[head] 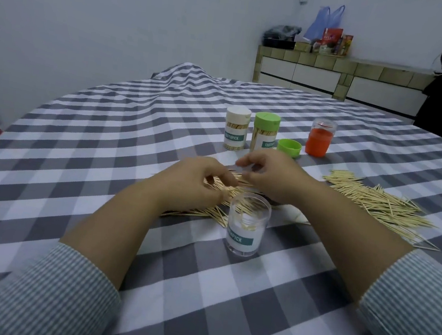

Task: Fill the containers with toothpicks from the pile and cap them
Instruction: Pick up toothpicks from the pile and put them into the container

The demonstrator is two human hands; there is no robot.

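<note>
Dim, cool, even light; soft shadows; wide-angle edge bending; slight blur

We had a single wide view, taken from the person's head and aimed forward and down across the checked cloth (171,286). It sat close over both forearms, whose striped sleeves filled the lower corners, with the left hand (195,183) and right hand (272,173) near the middle. Straight lines bent toward the edges. Farther off, it took in the wall and a low cabinet (337,75) at the upper right.
</note>
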